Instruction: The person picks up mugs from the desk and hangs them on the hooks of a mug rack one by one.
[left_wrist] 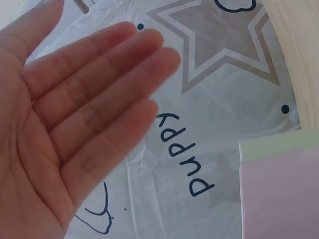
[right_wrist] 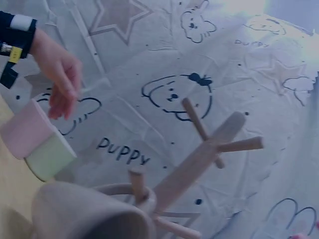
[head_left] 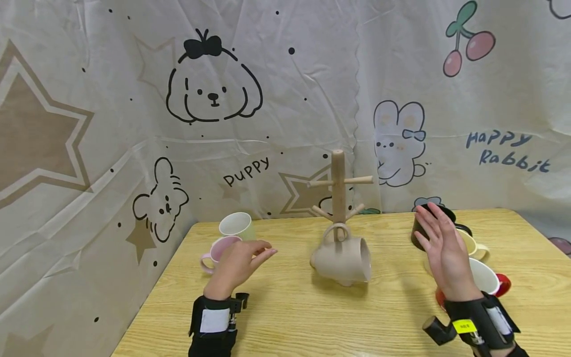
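My left hand, its fingers straight, hovers in front of the pink mug and covers part of it. Behind that stands a pale green cup. A beige mug hangs tilted by its handle from a low peg of the wooden mug tree. Raised at the right, my right hand has extended fingers and holds nothing. It partly hides a black mug, a yellow mug and a red mug with a white inside.
The mug tree's upper pegs stick out sideways at mid-table, bare of mugs. A printed cloth hangs behind and left of the wooden table. Both wrists wear black straps with cameras.
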A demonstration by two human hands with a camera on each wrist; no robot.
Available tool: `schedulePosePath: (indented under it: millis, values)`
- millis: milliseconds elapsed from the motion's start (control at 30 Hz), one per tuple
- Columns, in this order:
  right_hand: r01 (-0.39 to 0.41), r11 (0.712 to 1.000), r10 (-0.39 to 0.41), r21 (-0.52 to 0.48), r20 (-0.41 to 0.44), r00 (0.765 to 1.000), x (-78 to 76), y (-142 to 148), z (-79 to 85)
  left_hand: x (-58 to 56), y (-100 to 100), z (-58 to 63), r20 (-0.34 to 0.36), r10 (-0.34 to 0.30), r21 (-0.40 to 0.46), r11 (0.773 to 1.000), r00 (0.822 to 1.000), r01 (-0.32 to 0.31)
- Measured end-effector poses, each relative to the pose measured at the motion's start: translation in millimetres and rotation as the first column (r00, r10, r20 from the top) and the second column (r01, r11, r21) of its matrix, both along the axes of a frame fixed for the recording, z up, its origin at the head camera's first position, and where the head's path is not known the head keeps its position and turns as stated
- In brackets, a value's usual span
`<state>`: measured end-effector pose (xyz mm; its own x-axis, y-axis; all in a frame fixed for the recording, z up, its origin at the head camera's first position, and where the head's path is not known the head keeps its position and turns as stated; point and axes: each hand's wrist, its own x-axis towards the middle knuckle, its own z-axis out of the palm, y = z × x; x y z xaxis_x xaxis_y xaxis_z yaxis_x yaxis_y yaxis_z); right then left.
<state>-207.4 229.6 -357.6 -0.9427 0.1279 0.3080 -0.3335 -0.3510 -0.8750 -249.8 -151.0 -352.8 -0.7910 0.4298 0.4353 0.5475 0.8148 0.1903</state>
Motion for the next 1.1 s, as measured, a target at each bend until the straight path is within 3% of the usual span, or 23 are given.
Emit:
schedulePosePath:
  millis: [67, 100, 133, 167, 200, 233, 300, 333, 367, 400, 467, 567, 767, 900, 1000, 1100]
  values:
    - [0.019, 0.997, -0.021, 0.072, 0.024, 1.000, -2.0, 7.1, 0.3, 0.3, -0.1, 0.3, 0.002, 0.017, 0.003, 1.000, 1.000, -0.017]
    - [0.040, 0.985, -0.047, 0.166, 0.043, 0.998, -3.2, 11.9, 0.5, 0.4, 0.2, 0.3, 0.002, 0.029, 0.001, 1.000, 1.000, -0.029]
    - [0.071, 0.953, -0.092, 0.294, 0.058, 0.994, -6.3, 18.7, -1.9, 0.5, 0.7, 0.5, 0.000, 0.039, -0.005, 0.999, 0.999, -0.039]
    - [0.097, 0.895, -0.137, 0.435, 0.061, 0.989, -5.9, 23.3, 0.3, 0.7, 1.4, 0.5, -0.007, 0.053, -0.018, 0.998, 0.999, -0.054]
    - [0.127, 0.797, -0.182, 0.591, 0.034, 0.983, -5.2, 27.4, 2.7, 1.3, 2.3, 0.6, 0.002, 0.058, -0.018, 0.998, 0.998, -0.058]
    - [0.157, 0.662, -0.217, 0.733, -0.013, 0.976, -4.2, 31.5, 4.9, 1.8, 3.4, 0.5, 0.013, 0.065, -0.021, 0.998, 0.998, -0.065]
    - [0.230, 0.349, -0.232, 0.908, -0.153, 0.961, -2.2, 38.5, 7.8, 2.7, 5.8, -0.8, 0.048, 0.080, -0.037, 0.996, 0.996, -0.078]
    - [0.254, 0.231, -0.215, 0.939, -0.205, 0.955, -1.1, 40.2, 8.9, 3.6, 7.2, -1.3, 0.076, 0.084, -0.043, 0.996, 0.994, -0.081]
    - [0.274, 0.141, -0.183, 0.951, -0.247, 0.952, 2.1, 39.0, 12.6, 4.4, 8.6, -2.4, 0.107, 0.091, -0.052, 0.995, 0.990, -0.086]
    - [0.284, 0.068, -0.150, 0.956, -0.272, 0.951, 2.0, 39.6, 11.4, 5.4, 10.3, -3.2, 0.139, 0.097, -0.062, 0.994, 0.985, -0.089]
    - [0.257, -0.019, -0.095, 0.966, -0.258, 0.962, 1.0, 39.3, 8.3, 6.3, 13.6, -5.7, 0.189, 0.120, -0.103, 0.989, 0.975, -0.102]
    - [0.187, -0.077, -0.054, 0.979, -0.191, 0.980, -0.1, 35.7, 5.1, 7.8, 18.3, -7.8, 0.245, 0.143, -0.150, 0.983, 0.959, -0.108]
    - [0.181, -0.101, -0.001, 0.978, -0.182, 0.983, -2.7, 27.3, 1.0, 9.5, 23.0, -9.3, 0.349, 0.173, -0.159, 0.980, 0.921, -0.124]
    - [0.184, -0.150, 0.018, 0.972, -0.183, 0.983, -4.2, 25.1, 5.2, 9.4, 24.6, -11.5, 0.374, 0.182, -0.171, 0.977, 0.910, -0.125]
    - [0.193, -0.198, 0.055, 0.961, -0.186, 0.981, -7.4, 23.1, 20.4, 9.5, 25.2, -12.1, 0.389, 0.181, -0.173, 0.977, 0.903, -0.121]
    - [0.205, -0.199, 0.115, 0.958, -0.185, 0.976, -17.3, 20.1, 52.9, 9.1, 26.1, -11.8, 0.401, 0.186, -0.173, 0.977, 0.897, -0.125]
